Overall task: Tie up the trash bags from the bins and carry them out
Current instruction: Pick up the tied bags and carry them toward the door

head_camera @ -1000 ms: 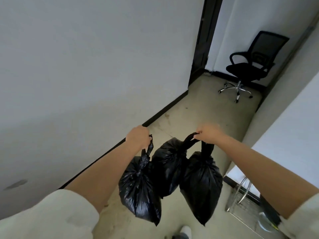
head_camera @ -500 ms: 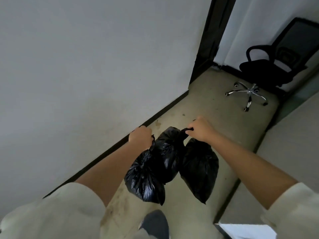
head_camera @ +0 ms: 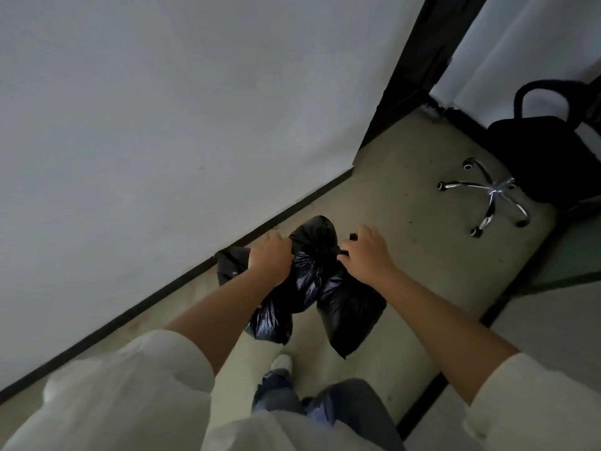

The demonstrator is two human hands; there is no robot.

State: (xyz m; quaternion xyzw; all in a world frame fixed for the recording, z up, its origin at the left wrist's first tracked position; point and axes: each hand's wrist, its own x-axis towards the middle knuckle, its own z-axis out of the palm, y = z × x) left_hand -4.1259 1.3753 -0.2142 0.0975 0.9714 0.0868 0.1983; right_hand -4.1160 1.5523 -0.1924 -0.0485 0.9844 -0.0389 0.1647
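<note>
Trash bags [head_camera: 312,281] lowered; hands [head_camera: 270,255] gripping.

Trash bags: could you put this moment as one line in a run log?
stage: carrying out | left hand: grips trash bags | right hand: grips bag tops | ahead: office chair, doorway

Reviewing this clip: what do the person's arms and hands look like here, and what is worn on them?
Two bare hands, left hand and right hand, with no gloves, rings or watch visible. Both forearms are bare. Loose off-white sleeves, left sleeve and right sleeve, are pushed up to about the elbows. No markings show on the fabric.
</note>
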